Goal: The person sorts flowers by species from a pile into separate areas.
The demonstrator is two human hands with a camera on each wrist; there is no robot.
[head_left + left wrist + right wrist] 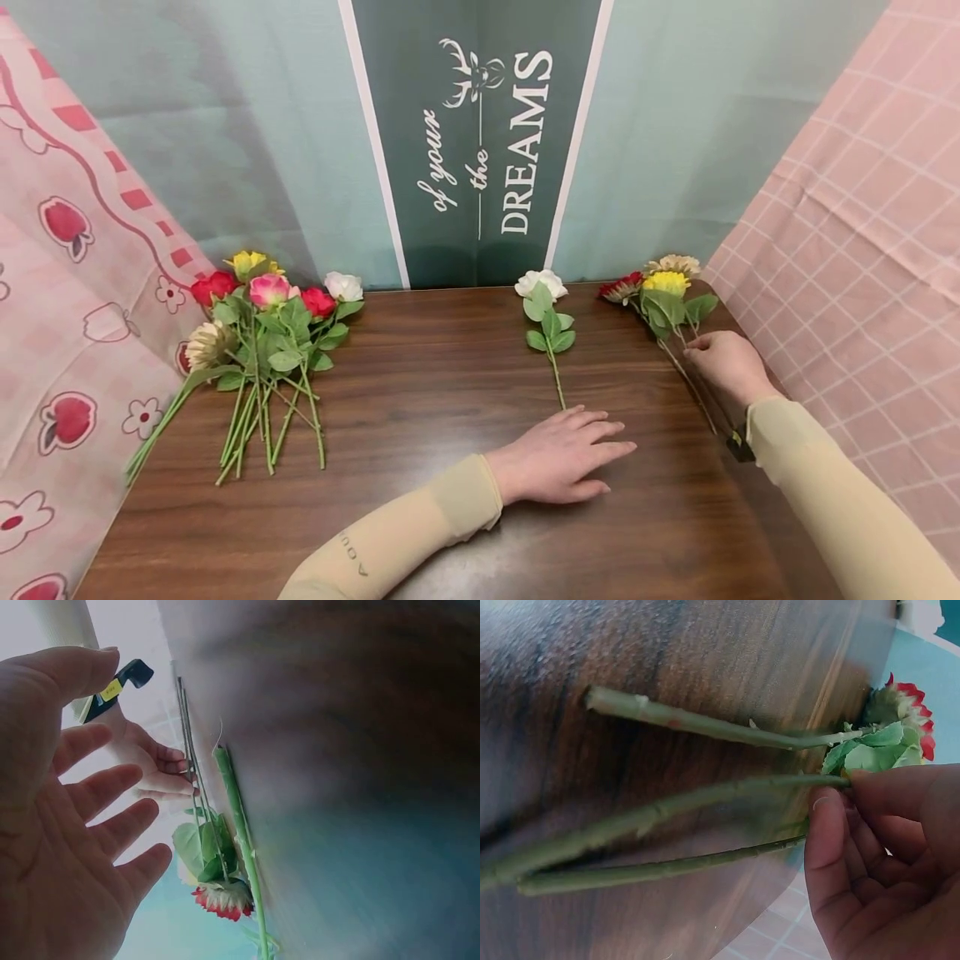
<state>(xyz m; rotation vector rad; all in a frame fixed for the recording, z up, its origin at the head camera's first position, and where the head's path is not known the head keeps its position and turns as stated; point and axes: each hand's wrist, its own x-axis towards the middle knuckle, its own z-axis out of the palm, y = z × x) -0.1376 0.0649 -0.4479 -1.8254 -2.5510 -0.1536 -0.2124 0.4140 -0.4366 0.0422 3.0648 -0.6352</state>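
Green and thin, a stem (757, 783) is pinched by the right hand (726, 364), right of the lone white flower (542, 286). The left hand (566, 458) is spread out, holding nothing, near the lone white flower's bottom end. Red (621, 287), yellow (666, 284) and cream flowers (678, 265) lie to its right. A big bunch (288, 329) lies to its left on the brown table (420, 350).

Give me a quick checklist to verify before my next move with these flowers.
1. Right hand gripping a stem: ok, pinching it.
2. Colour of flower on that stem: cannot tell.
3. Left hand free: ok, fingers spread, holding nothing.
4. Single white flower apart from the left bunch: ok, bare table between.
5. Yellow bloom clear of the cream bloom: not ok, they overlap in the head view.
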